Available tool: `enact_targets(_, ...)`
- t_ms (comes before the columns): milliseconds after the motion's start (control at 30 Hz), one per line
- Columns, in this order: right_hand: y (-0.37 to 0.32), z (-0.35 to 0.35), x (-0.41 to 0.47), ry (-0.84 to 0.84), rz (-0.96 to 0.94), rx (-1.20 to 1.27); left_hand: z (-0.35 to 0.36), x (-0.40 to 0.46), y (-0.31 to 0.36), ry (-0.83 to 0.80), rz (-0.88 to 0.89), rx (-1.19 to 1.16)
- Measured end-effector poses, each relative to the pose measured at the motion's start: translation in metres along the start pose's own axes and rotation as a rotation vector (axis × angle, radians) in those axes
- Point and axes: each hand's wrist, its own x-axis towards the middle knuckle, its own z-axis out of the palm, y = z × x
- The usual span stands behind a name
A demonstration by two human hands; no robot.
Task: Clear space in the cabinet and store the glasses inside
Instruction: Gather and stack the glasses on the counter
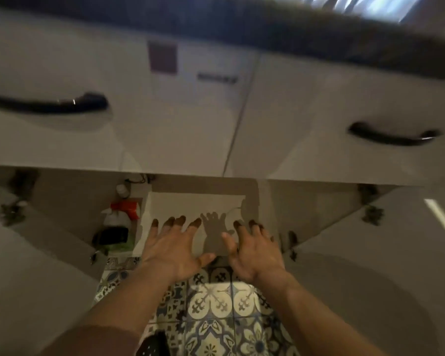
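I look down into an open low cabinet [288, 209] under a dark counter. Its floor holds a pale liner sheet [190, 204]. My left hand [172, 250] and my right hand [252, 250] reach over the front edge of that floor, fingers spread, palms down, holding nothing. Their shadow falls on the sheet. No glasses are in view. The frame is blurred.
A spray bottle with a red and white trigger [121, 214], a dark object [112, 236] and a small white bottle [122, 190] stand at the cabinet's left side. Both cabinet doors [36, 265] [383, 240] swing open toward me. Two drawers with dark handles [44, 102] [393, 136] sit above. Patterned floor tiles [216, 317] lie below.
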Motion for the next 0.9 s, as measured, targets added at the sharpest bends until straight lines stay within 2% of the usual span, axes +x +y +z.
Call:
enact_targets(200, 0.024, -0.061, -0.1, 0.043, 0.008, 0.09, -0.058, -0.093, 0.043, 0.029, -0.055, -0.091)
enact_targets(367, 0.04, -0.123, -0.196, 0.061, 0.007, 0.117, -0.125, -0.188, 0.087, 0.063, -0.023, -0.102)
enact_targets(500, 0.037, -0.173, -0.252, 0.14, -0.069, 0.126, -0.183, -0.25, 0.099, 0.163, -0.008, -0.072)
enact_targets(800, 0.002, -0.306, -0.31, 0.319, -0.104, 0.149, -0.312, -0.324, 0.088, 0.432, -0.026, -0.129)
enact_targets(900, -0.008, -0.341, -0.315, 0.343, -0.128, 0.13, -0.341, -0.328, 0.087, 0.459, -0.011, -0.127)
